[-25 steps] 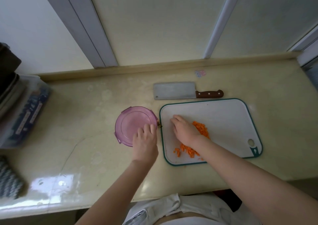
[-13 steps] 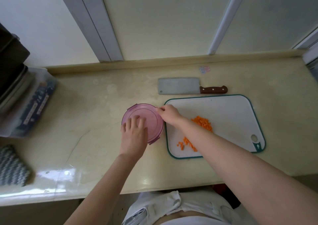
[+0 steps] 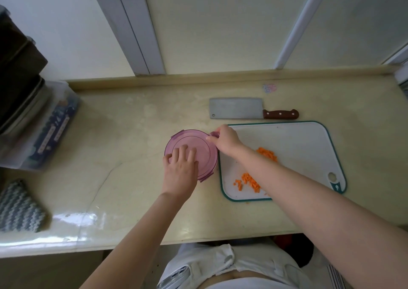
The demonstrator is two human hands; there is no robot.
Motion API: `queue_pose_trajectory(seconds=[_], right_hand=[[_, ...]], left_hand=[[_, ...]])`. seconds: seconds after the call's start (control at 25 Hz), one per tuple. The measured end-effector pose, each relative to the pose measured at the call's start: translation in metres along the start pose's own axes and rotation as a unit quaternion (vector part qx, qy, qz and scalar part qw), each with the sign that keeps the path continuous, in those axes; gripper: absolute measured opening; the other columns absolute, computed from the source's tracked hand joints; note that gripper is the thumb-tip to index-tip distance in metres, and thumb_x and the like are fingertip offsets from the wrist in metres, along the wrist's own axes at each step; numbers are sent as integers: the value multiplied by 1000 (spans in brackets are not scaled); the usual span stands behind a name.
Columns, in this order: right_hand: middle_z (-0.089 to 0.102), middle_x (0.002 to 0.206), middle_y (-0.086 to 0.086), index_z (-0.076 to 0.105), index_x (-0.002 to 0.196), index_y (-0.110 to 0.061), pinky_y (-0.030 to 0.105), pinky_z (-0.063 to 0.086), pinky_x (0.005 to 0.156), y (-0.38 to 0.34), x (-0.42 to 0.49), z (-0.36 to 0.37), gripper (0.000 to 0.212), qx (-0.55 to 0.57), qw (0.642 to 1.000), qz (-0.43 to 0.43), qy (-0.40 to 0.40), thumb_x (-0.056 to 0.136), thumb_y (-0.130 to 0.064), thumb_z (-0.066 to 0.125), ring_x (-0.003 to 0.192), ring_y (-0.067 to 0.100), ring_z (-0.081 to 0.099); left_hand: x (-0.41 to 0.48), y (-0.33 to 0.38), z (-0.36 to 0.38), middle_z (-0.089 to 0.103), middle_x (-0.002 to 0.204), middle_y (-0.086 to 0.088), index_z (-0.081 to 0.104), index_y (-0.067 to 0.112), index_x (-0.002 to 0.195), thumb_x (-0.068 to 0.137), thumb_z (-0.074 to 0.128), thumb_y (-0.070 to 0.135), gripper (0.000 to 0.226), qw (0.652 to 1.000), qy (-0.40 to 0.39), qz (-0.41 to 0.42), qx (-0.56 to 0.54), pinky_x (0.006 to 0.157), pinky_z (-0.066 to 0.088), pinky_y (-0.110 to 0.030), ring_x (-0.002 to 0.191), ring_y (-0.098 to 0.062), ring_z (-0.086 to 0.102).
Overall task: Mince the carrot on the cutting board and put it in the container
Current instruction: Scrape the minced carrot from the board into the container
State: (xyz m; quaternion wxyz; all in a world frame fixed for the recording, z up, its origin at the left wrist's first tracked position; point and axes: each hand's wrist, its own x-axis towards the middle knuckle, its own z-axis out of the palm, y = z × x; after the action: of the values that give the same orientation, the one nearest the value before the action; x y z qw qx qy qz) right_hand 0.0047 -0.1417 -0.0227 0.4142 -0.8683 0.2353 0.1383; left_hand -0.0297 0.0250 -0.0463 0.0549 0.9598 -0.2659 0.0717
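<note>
Here we go at the cutting board (image 3: 298, 156), and the chopping looks finished: the minced carrot (image 3: 249, 181) lies in a loose orange heap on the board's left half, partly hidden under the right forearm. The cleaver (image 3: 236, 111) lies flat on the bench (image 3: 132, 123) just behind the board, blade pointing left, out of harm's way. All the action is at the container (image 3: 206, 156), a round one under a purple lid, sitting just left of the board and almost touching its edge, handy for scraping carrot across. The left hand (image 3: 180, 171) lies flat on the lid, fingers spread and pressing down, by my reading to pin the tub so it cannot skate. The right hand (image 3: 225, 139) reaches over the board's back-left corner and pinches the lid's latch tab (image 3: 213, 134) between thumb and fingers, apparently to flip it up. The lid is on, so no carrot has gone in. As for writing: a pale sticker (image 3: 269, 88) sits further behind the board, too blurred to read, and a clear storage box (image 3: 44, 129) far left of the board shows label strips I cannot make out.
</note>
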Motion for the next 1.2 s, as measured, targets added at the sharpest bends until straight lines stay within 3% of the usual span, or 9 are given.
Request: queue_pose_trajectory(seconds=[0.16, 0.28, 0.36, 0.44, 0.6, 0.72, 0.92, 1.12, 1.2], right_hand=[[51, 94, 8, 48, 109, -6, 24, 41, 71, 21, -28, 16, 34, 21, 997, 59, -50, 94, -36, 54, 88, 25, 57], [60, 76, 7, 58, 87, -6, 21, 52, 61, 24, -62, 29, 23, 221, 951, 156, -153, 97, -25, 52, 67, 17, 60], [64, 75, 8, 61, 83, -6, 19, 54, 59, 25, -70, 35, 18, 280, 935, 161, -147, 97, -16, 54, 62, 14, 59], [63, 79, 9, 59, 93, -5, 22, 55, 63, 26, -67, 31, 13, 257, 945, 144, -140, 97, -14, 52, 64, 14, 59], [58, 109, 8, 41, 119, -11, 40, 54, 88, 32, -52, 3, 29, 111, 972, 134, -157, 97, -26, 52, 98, 23, 62], [58, 106, 11, 41, 115, -11, 43, 53, 90, 32, -45, -8, 20, 146, 971, 127, -137, 98, -19, 50, 94, 23, 61], [51, 99, 8, 39, 112, -10, 29, 45, 74, 37, -47, 7, 15, 272, 943, 153, -118, 102, -21, 43, 80, 15, 48], [46, 119, 9, 35, 124, -8, 40, 40, 103, 39, -48, 10, 31, 163, 973, 118, -111, 102, -30, 38, 111, 23, 49], [45, 116, 8, 36, 121, -6, 39, 40, 102, 37, -52, 9, 30, 114, 986, 88, -87, 102, -28, 39, 112, 24, 48]], left_hand=[[4, -1, -5, 61, 100, -9, 62, 14, 98, 75, 70, 16, 24, 1000, -15, -3, -24, 66, 45, -38, 80, -28, 58], [7, 1, -8, 62, 96, -11, 64, 12, 95, 68, 76, 14, 30, 999, -39, -9, -35, 63, 45, -38, 77, -29, 58], [7, 1, -9, 61, 95, -12, 64, 11, 95, 67, 75, 10, 30, 998, -48, -5, -43, 63, 44, -38, 77, -29, 58], [10, -3, -12, 59, 97, -14, 64, 9, 99, 72, 69, 3, 28, 995, -47, -24, -80, 65, 41, -38, 81, -32, 56], [19, -18, -12, 49, 109, -22, 56, -1, 115, 90, 47, 0, 26, 963, -31, -135, -232, 86, 35, -41, 98, -38, 45], [22, -27, -5, 49, 113, -22, 52, -1, 119, 98, 40, 11, 27, 939, -45, -202, -275, 92, 31, -37, 105, -38, 42], [20, -28, 4, 55, 115, -17, 50, 1, 117, 101, 31, 22, 33, 929, -108, -221, -276, 84, 29, -35, 103, -35, 44], [25, -28, 2, 51, 120, -17, 47, 2, 119, 101, 31, 26, 34, 915, -152, -249, -280, 89, 28, -38, 110, -33, 42], [29, -31, 0, 52, 120, -13, 47, 5, 118, 100, 34, 29, 33, 901, -173, -262, -300, 93, 28, -39, 114, -31, 41]])
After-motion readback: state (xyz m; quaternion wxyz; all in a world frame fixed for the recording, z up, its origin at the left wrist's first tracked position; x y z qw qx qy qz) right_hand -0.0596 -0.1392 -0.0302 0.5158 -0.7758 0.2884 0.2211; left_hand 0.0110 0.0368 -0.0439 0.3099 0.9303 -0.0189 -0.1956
